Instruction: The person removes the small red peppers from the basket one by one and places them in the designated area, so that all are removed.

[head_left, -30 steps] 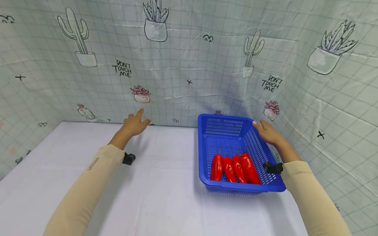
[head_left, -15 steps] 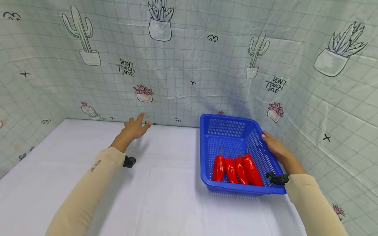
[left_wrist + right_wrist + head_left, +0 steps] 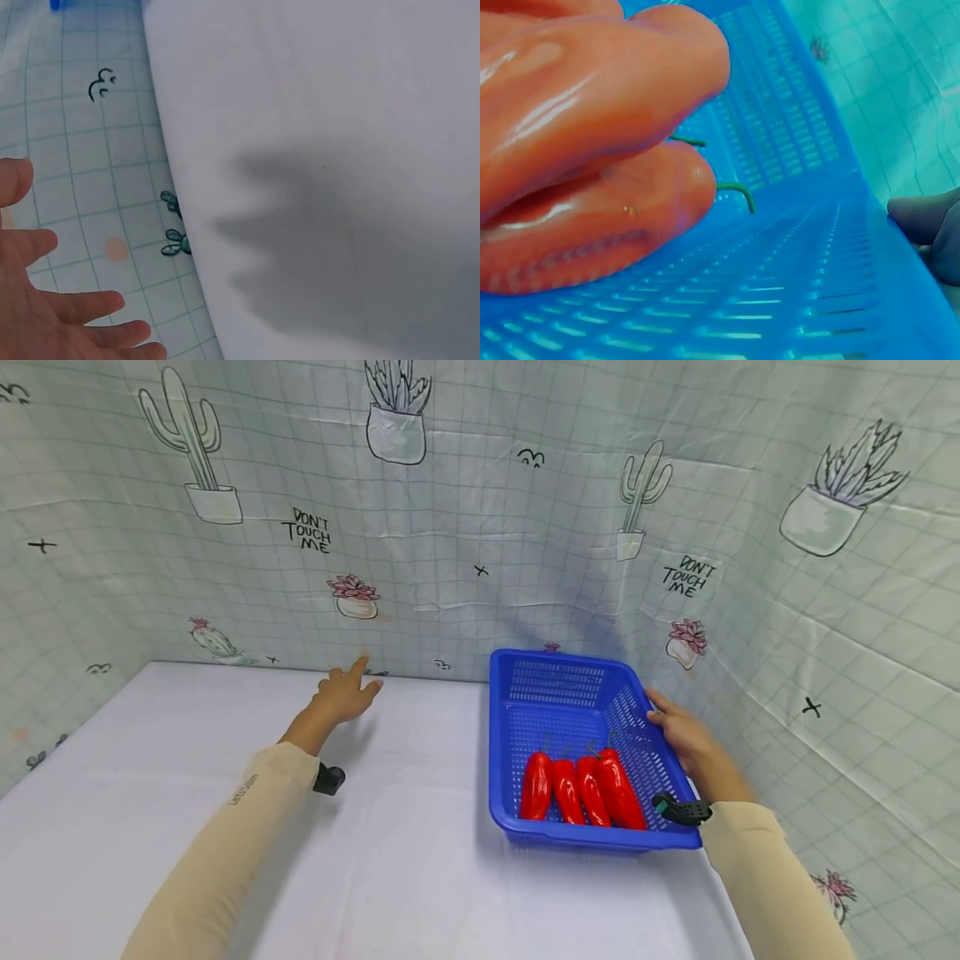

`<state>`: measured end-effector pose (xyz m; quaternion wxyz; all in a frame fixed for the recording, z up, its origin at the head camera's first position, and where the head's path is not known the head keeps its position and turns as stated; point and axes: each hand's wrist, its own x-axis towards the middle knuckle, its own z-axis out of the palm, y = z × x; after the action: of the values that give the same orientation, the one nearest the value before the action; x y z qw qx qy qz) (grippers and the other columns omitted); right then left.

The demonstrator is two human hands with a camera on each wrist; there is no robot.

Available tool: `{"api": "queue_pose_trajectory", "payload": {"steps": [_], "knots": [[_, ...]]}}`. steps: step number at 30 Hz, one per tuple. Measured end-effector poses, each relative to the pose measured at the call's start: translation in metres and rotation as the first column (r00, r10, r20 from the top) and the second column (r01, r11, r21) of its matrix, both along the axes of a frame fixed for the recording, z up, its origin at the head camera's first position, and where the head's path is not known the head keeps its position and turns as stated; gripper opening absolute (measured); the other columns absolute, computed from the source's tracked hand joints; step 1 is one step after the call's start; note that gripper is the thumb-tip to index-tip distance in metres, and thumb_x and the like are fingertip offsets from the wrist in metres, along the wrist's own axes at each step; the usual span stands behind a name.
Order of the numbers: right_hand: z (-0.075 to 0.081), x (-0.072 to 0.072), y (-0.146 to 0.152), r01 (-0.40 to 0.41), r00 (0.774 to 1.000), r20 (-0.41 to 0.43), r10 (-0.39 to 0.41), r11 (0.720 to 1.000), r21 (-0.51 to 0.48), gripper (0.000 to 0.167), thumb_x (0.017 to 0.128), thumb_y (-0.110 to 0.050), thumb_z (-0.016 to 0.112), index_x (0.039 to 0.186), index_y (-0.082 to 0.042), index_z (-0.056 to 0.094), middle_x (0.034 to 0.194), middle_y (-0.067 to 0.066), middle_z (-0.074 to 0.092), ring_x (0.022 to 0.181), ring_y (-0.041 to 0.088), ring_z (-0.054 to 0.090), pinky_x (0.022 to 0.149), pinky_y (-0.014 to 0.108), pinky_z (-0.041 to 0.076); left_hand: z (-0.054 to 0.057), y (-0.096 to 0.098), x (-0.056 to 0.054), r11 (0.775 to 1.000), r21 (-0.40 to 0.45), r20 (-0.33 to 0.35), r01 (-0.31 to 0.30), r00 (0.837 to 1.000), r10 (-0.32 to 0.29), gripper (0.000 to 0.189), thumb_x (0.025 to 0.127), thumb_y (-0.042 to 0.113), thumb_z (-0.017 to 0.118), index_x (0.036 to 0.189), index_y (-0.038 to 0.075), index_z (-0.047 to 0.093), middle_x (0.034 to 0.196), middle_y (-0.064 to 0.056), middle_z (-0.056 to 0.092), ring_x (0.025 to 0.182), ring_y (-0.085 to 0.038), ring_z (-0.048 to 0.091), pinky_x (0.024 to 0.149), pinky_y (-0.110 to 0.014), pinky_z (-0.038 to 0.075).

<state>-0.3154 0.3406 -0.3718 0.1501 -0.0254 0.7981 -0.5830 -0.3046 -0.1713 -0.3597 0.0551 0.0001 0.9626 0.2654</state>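
Note:
In the head view, a blue perforated plastic basket (image 3: 498,735) stands on the white table right of centre. Several glossy red chili peppers (image 3: 566,793) lie side by side near its front, green stems pointing to the back. My right hand (image 3: 686,735) is against the outside of the basket's right rim. Its thumb (image 3: 911,214) meets the rim's outer edge in the right wrist view, and its other fingers are partly hidden. Away to the left, my left hand (image 3: 341,696) hovers over the back of the table with fingers spread, holding nothing.
A grid-patterned cloth (image 3: 435,510) with printed cacti rises behind the table and along both sides. The white table (image 3: 420,852) spreads left and forward of the basket. The right cloth wall comes close to my right hand.
My right hand has come down from above the rim to the basket's right side. The basket has shifted slightly left with its peppers. My left hand has lowered a little.

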Motion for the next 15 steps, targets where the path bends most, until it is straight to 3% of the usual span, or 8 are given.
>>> {"api": "queue_pose_trajectory", "payload": {"steps": [5,9,15], "knots": [[0.0,-0.001,-0.026,0.024,1.0,0.02,-0.023,0.999,-0.041,0.057,0.107,-0.015,0.022,0.158,-0.019,-0.004,0.16,0.027,0.011,0.106,0.014,0.056,0.08,0.025,0.057,-0.002,0.003,0.0,1.0,0.012,-0.006,0.008,1.0,-0.008,0.067,0.105,0.037,0.032,0.157,0.003,0.008,0.151,-0.041,0.015,0.137,-0.062,0.02,0.108,-0.073,0.025],[-0.002,-0.004,-0.053,0.074,0.997,0.018,-0.074,0.996,-0.053,0.056,0.107,-0.014,0.021,0.158,-0.021,-0.002,0.16,0.026,0.017,0.121,0.028,0.051,0.081,0.025,0.056,-0.004,0.003,-0.002,0.998,0.042,-0.027,0.037,0.999,-0.036,0.066,0.105,0.036,0.032,0.156,0.001,0.009,0.151,-0.042,0.017,0.136,-0.064,0.019,0.109,-0.073,0.024],[-0.008,-0.011,-0.101,0.119,0.993,-0.001,-0.119,0.989,-0.091,0.057,0.106,-0.009,0.024,0.159,-0.018,0.005,0.161,0.022,0.016,0.141,0.039,0.032,0.109,0.044,0.042,-0.003,0.0,-0.002,0.99,0.107,-0.051,0.089,0.995,-0.084,0.065,0.106,0.033,0.03,0.154,-0.005,0.009,0.15,-0.039,0.026,0.139,-0.06,0.018,0.113,-0.068,0.021]]}}
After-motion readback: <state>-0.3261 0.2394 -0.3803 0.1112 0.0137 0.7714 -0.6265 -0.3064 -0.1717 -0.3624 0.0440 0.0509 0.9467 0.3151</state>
